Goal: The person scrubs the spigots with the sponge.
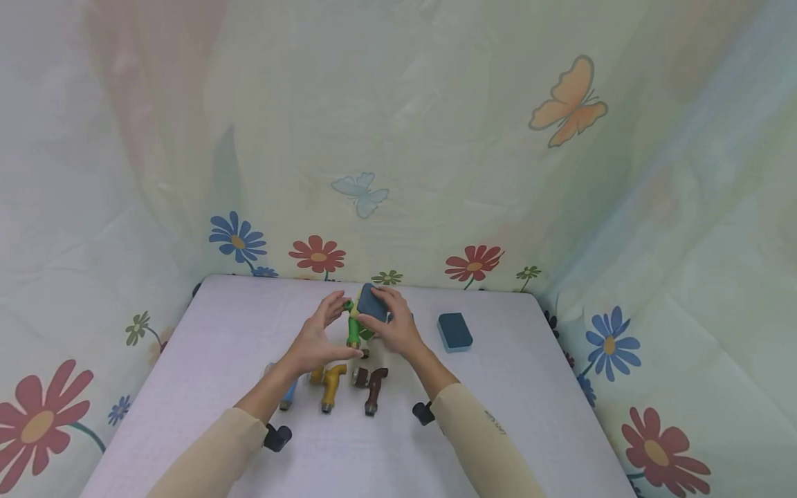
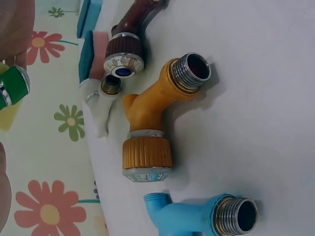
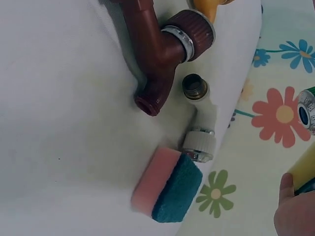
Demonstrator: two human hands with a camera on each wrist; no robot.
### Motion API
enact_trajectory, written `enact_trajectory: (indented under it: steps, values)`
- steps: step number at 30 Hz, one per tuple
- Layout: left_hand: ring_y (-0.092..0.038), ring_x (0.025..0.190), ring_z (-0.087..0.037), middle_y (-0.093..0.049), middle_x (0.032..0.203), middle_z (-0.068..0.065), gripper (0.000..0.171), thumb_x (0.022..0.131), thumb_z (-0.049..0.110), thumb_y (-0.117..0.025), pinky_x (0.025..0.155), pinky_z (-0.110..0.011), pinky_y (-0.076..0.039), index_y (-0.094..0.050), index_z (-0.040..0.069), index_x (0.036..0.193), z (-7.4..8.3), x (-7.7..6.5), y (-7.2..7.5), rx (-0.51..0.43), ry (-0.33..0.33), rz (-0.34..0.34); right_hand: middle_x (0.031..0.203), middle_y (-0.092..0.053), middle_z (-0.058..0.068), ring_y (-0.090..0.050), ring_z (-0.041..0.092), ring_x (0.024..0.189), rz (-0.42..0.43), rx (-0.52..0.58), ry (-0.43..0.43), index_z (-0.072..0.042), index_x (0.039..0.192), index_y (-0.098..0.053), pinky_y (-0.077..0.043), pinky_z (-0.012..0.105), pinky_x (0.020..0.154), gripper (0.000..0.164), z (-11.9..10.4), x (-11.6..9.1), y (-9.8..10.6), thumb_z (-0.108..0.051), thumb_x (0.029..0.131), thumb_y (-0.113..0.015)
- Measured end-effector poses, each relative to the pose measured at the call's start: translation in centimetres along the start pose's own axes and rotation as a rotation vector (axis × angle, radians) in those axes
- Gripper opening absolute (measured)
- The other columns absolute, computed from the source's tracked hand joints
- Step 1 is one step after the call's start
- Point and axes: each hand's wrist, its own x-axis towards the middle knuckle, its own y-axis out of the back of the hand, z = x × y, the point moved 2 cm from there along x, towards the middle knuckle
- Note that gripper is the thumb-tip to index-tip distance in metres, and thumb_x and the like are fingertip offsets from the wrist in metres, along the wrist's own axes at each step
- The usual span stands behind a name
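My left hand [image 1: 316, 340] holds a green tap [image 1: 353, 333] with its threaded end down, the thumb at the lower end and the fingers near the top. My right hand [image 1: 398, 330] grips a sponge [image 1: 372, 303] with a dark scouring side and a yellow side, against the upper part of the tap. In the left wrist view the tap's green knob [image 2: 15, 87] shows in front of the yellow foam [image 2: 7, 118]. The right wrist view catches the same sponge [image 3: 304, 169] at its right edge, beside a fingertip.
Below the hands lie a blue tap [image 2: 184, 216], an orange-yellow tap [image 2: 147, 110] and a brown tap [image 3: 152, 54]. Farther back are a white tap [image 3: 201, 128] and a pink-and-green sponge [image 3: 165, 184]. A blue sponge [image 1: 456, 330] rests on the white table [image 1: 510, 401] at right.
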Motion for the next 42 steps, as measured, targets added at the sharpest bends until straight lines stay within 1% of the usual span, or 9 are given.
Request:
enact_trajectory:
  steps: [6,12,15,21,28,32,35,38,42]
  values:
    - [-0.039,0.153,-0.035,-0.037,0.168,-0.008,0.118,0.073,0.032,-0.097,0.122,-0.062,-0.035,-0.022,0.027,0.164,0.0,0.0,0.7,0.036,-0.025,0.042,0.163,-0.04,0.008,-0.037,0.032,0.151,0.088,0.037,0.011,-0.022,0.153,-0.053,-0.039,0.061,0.119,0.072,0.4,-1.3,0.0,-0.05,0.091,-0.077]
    - [-0.038,0.153,-0.036,-0.036,0.168,-0.008,0.115,0.076,0.032,-0.095,0.121,-0.063,-0.035,-0.022,0.029,0.164,-0.5,0.1,1.0,0.034,-0.019,0.052,0.163,-0.04,0.01,-0.037,0.032,0.15,0.002,0.094,0.166,-0.025,0.153,-0.053,-0.043,0.062,0.115,0.072,-1.4,-2.1,-1.1,-0.05,0.09,-0.079]
    - [-0.037,0.154,-0.035,-0.035,0.168,-0.009,0.112,0.077,0.03,-0.094,0.123,-0.06,-0.034,-0.023,0.027,0.164,-0.7,0.1,1.1,0.004,-0.009,0.058,0.163,-0.041,0.008,-0.038,0.031,0.149,-0.013,0.097,0.188,-0.026,0.153,-0.053,-0.045,0.059,0.114,0.072,-2.2,-2.0,-1.6,-0.051,0.09,-0.078]
    - [-0.038,0.154,-0.036,-0.038,0.167,-0.008,0.107,0.076,0.02,-0.095,0.123,-0.057,-0.035,-0.029,0.02,0.161,-0.5,-0.1,0.8,-0.039,0.021,0.045,0.163,-0.04,0.006,-0.042,0.03,0.148,0.005,0.108,0.088,-0.023,0.154,-0.052,-0.046,0.054,0.116,0.072,-2.2,-1.5,-1.8,-0.046,0.091,-0.079]
    - [-0.04,0.153,-0.032,-0.044,0.164,-0.005,0.106,0.074,0.028,-0.096,0.122,-0.057,-0.036,-0.033,0.019,0.159,0.2,-0.2,0.4,-0.015,0.022,0.005,0.162,-0.041,0.013,-0.045,0.033,0.144,0.066,0.097,-0.033,-0.016,0.153,-0.053,-0.047,0.053,0.115,0.07,-0.9,-0.5,-1.2,-0.045,0.094,-0.075]
    - [-0.04,0.153,-0.033,-0.044,0.163,-0.005,0.106,0.074,0.033,-0.096,0.123,-0.059,-0.035,-0.034,0.019,0.158,0.2,-0.3,0.4,-0.012,0.02,0.007,0.162,-0.041,0.014,-0.044,0.036,0.144,0.081,0.066,-0.102,-0.015,0.152,-0.054,-0.046,0.055,0.114,0.071,-0.2,-0.5,-0.7,-0.049,0.094,-0.074]
    - [-0.04,0.153,-0.033,-0.044,0.163,-0.004,0.106,0.074,0.032,-0.096,0.124,-0.058,-0.034,-0.034,0.019,0.158,0.1,-0.2,0.6,-0.005,0.018,0.026,0.16,-0.042,0.014,-0.043,0.035,0.144,0.11,0.069,-0.118,-0.015,0.152,-0.054,-0.045,0.055,0.115,0.071,0.2,-0.5,-0.4,-0.051,0.093,-0.073]
    - [-0.039,0.153,-0.032,-0.042,0.164,-0.005,0.105,0.075,0.028,-0.096,0.125,-0.055,-0.034,-0.033,0.018,0.158,0.0,-0.1,1.1,-0.021,0.024,0.048,0.158,-0.045,0.011,-0.046,0.033,0.142,0.143,0.117,-0.071,-0.02,0.151,-0.055,-0.045,0.057,0.113,0.068,0.1,-1.1,-0.4,-0.05,0.093,-0.074]
    - [-0.037,0.154,-0.032,-0.039,0.165,-0.007,0.105,0.077,0.024,-0.095,0.127,-0.051,-0.032,-0.031,0.016,0.159,-0.2,0.0,1.6,-0.075,0.039,0.072,0.157,-0.045,0.008,-0.043,0.031,0.143,0.152,0.098,0.071,-0.024,0.15,-0.055,-0.044,0.057,0.11,0.068,-0.3,-2.3,-0.9,-0.054,0.092,-0.074]
